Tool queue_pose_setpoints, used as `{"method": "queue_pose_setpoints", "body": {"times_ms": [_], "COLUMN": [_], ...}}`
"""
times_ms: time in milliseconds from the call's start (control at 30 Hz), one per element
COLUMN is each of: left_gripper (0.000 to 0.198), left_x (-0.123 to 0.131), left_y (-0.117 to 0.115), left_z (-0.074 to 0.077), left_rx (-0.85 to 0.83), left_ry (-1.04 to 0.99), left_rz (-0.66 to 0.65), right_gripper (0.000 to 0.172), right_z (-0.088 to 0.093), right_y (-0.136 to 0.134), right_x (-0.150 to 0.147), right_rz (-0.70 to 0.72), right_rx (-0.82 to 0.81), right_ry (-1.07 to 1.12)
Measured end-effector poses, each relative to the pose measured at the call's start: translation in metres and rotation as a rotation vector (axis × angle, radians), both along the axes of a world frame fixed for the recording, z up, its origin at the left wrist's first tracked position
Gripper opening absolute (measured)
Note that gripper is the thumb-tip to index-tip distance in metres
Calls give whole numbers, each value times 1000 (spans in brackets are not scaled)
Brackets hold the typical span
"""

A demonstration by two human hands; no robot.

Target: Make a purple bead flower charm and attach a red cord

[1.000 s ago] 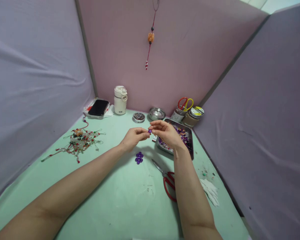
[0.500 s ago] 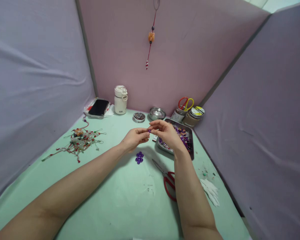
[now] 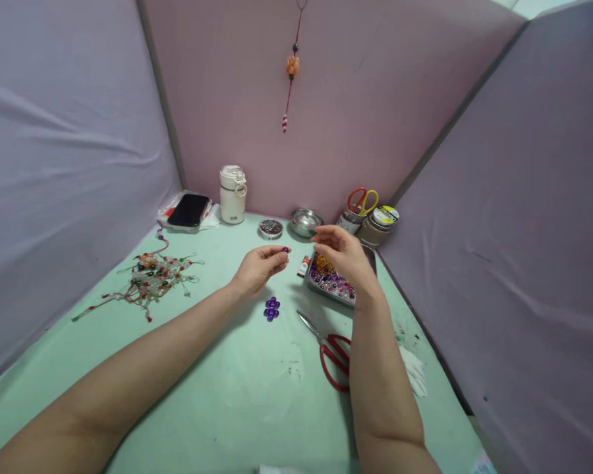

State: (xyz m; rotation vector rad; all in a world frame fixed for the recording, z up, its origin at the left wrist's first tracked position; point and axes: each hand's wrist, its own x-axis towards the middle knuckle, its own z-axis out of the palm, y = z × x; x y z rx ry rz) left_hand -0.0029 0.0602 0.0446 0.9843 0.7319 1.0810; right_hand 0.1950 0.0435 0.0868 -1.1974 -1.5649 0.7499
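Charms (image 3: 151, 280) heaped far left. Left hand (image 3: 257, 270): thumb and index pinched on purple bead (image 3: 285, 250), raised; grip sides lightly so any hole stays free. Purple bead cluster (image 3: 271, 309) lies flat, nearer camera. Scissors (image 3: 322, 340) right of that: avoid snagging. Right hand (image 3: 346, 257): fingers parted, overlapping tray (image 3: 326, 294) in view; can't tell if anything fine is held.

We have open worktop (image 3: 227, 408) between our forearms (image 3: 168, 352), nearer us than the purple bead cluster (image 3: 271, 312). Red-handled scissors (image 3: 325, 340) narrow its right side; farther out, our right hand (image 3: 342, 253) hangs over the raised-sided bead tray (image 3: 330, 294), which bars a low sideways path.
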Motion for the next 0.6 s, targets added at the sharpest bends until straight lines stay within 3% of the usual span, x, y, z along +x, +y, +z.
{"method": "queue_pose_setpoints", "body": {"times_ms": [133,267,367,600], "left_gripper": [32,32,33,32], "left_x": [2,3,2,2], "left_y": [1,1,0,2], "left_z": [3,5,7,5], "left_rx": [-10,-24,-39,-34], "left_ry": [15,13,27,19], "left_rz": [56,65,61,58], "right_gripper": [29,20,14,12], "right_z": [-5,-17,-28,-49], "right_y": [-2,-9,-9,6], "right_x": [55,100,111,104], "right_rz": [-342,-690,-738,-748], "right_rx": [-25,-299,-436,-597], "right_ry": [-248,-625,-681,-762]}}
